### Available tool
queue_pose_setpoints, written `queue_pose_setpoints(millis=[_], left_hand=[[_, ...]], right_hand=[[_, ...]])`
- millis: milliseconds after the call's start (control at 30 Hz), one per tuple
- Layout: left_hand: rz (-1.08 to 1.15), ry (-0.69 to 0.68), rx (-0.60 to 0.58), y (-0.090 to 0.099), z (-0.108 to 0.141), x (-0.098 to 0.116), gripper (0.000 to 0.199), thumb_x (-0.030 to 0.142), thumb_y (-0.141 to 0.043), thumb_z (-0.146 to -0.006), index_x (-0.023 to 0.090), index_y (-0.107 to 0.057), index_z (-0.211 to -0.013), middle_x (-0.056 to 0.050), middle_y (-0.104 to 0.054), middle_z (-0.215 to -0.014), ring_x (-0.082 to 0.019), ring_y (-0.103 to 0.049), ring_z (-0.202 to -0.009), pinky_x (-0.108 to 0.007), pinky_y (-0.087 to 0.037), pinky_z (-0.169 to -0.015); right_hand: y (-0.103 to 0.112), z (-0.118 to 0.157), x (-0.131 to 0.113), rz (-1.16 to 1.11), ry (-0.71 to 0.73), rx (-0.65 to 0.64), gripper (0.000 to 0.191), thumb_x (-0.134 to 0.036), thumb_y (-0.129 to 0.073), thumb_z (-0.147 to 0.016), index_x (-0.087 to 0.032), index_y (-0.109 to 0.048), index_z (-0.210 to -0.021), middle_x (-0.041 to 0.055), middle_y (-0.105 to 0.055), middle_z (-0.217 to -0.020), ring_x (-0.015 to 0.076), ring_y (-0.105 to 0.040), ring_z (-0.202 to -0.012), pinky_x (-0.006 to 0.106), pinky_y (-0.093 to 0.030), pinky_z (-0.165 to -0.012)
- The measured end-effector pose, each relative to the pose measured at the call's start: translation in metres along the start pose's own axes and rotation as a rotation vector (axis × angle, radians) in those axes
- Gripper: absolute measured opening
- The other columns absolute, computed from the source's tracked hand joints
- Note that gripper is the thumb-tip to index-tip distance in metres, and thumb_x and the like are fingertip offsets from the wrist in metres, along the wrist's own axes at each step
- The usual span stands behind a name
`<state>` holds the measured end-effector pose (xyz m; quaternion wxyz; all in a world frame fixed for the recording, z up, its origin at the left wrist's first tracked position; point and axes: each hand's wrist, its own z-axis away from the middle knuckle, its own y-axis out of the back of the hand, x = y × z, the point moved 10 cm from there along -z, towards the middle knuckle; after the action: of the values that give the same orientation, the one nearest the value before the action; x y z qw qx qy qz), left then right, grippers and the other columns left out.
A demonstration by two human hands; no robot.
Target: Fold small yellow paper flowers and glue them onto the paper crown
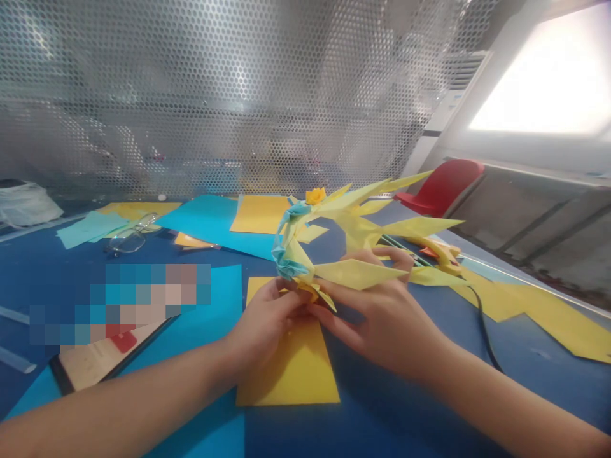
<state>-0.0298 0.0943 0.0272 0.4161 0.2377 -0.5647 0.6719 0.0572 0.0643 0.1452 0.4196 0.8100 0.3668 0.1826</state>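
Both hands hold up a paper wreath [365, 235] above the blue table. It is a curved ring of pale yellow pointed leaves, with light-blue folded pieces and a small orange-yellow paper flower [315, 196] on its left side. My left hand [267, 321] pinches its lower left end near a yellow folded piece. My right hand [377, 312] grips the same end from the right, thumb and index finger close to that piece, other fingers behind the leaves. The fingertips of my left hand are partly hidden. Below lies a yellow paper sheet [291, 375].
A phone [109, 353], partly blurred out, rests on blue paper [224, 305] at the left. Eyeglasses [128, 238] and coloured sheets lie farther back. Yellow paper strips [548, 312] and a dark cord [484, 324] are at the right. A red chair [449, 187] stands beyond the table.
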Motion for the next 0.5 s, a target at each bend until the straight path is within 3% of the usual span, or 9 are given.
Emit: queue_pose_setpoints(millis=[500], left_hand=[[-0.022,-0.006,-0.033,-0.0023,-0.0011,-0.0009,0.015,0.020,-0.077,-0.073,0.014,-0.066,-0.081,-0.006,-0.075,-0.074,-0.019,-0.071,-0.075,-0.028,-0.052,-0.074]], right_hand=[[0.0002,-0.0001,0.0012,0.027,0.005,-0.015,0.008,-0.028,-0.067,-0.086,-0.027,-0.073,-0.081,-0.0003,-0.077,-0.085,0.0268,-0.066,-0.092,0.049,-0.035,-0.097]])
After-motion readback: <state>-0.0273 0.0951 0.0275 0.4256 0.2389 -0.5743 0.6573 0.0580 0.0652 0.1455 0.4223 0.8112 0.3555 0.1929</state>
